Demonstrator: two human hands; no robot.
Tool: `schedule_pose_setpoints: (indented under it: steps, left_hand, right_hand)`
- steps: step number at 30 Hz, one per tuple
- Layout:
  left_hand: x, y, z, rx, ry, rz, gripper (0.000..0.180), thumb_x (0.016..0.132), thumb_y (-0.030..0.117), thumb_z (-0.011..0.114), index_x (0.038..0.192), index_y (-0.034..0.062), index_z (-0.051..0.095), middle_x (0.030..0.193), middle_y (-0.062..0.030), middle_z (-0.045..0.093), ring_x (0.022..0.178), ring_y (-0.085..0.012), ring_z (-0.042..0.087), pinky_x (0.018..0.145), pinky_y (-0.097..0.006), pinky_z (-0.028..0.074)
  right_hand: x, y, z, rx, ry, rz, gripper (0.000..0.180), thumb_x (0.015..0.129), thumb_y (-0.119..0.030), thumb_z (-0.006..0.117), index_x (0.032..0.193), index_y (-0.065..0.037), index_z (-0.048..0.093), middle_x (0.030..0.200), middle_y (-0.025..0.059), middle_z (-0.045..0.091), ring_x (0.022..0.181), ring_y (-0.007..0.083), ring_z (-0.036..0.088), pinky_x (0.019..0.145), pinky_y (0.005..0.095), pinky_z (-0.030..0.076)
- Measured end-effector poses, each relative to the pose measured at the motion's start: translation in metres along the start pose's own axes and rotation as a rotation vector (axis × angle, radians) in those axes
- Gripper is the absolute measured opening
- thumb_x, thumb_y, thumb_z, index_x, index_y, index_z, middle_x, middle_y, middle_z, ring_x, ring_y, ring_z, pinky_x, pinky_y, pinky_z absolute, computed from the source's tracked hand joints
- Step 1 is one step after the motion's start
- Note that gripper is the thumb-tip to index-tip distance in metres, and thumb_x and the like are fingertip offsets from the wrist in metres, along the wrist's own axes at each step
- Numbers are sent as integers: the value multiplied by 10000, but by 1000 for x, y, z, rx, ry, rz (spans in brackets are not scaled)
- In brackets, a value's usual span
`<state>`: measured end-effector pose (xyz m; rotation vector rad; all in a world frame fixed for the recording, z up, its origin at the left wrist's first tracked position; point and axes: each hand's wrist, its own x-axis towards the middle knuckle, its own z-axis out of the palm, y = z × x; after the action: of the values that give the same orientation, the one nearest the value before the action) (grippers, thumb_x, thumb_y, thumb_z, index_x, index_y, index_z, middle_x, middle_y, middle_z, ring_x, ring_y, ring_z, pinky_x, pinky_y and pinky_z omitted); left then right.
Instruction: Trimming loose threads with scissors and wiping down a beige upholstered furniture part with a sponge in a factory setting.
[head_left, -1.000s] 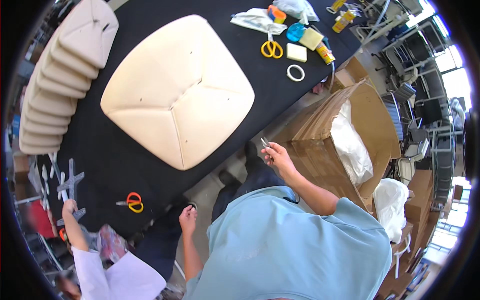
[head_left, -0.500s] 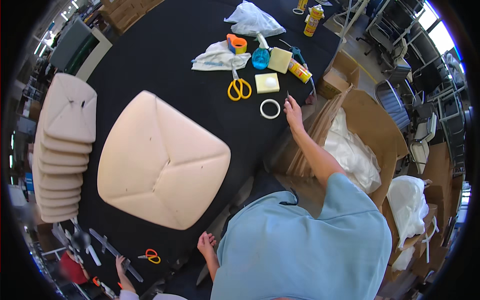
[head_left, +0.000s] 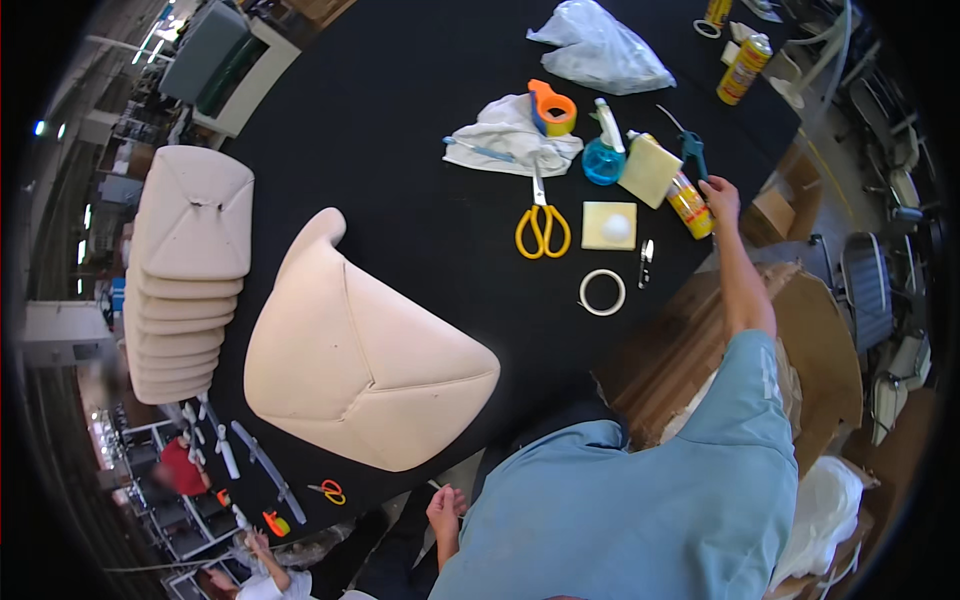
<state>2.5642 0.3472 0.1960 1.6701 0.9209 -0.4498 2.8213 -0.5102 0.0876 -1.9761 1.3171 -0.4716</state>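
Observation:
My right hand is closed at the lower end of a blue air blow gun beside a yellow spray can. Small metal thread snips lie near a white tape roll. At the table's front edge, my left hand is closed with its fingertips together; what it holds, if anything, is too small to make out. A large beige padded chair shell, with seams meeting near its middle and one end curved up, rests on the black-covered table.
Stacked beige padded shells stand at left. Yellow-handled scissors, a blue spray bottle, a sponge, a tape dispenser and a plastic bag lie farther back. A cardboard box stands at right. Another person's hand shows lower left.
My right hand has put the snips down on the table and moved farther away to the blue blow gun. My left hand stays near the table's front edge. The whole view has shifted.

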Motion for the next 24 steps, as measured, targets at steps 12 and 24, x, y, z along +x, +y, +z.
schedule_pose_setpoints:
  steps: [12,24]
  left_hand:
    - [-23,143,92,217,-37,527,194,977,137,676,1024,-37,747,898,-85,748,807,-126,678,724,-266,533]
    - [-24,231,176,-689,-594,424,496,1065,524,450,1024,62,624,855,-39,618,817,-138,602,788,-314,510]
  right_hand:
    - [-73,-65,-100,408,217,-361,368,928,-117,746,1254,-31,598,1005,90,703,690,123,647,598,246,546]
    - [-549,-161,-50,338,-840,-747,583,655,-26,926,1115,-49,567,1123,112,583,936,181,614,759,311,549]
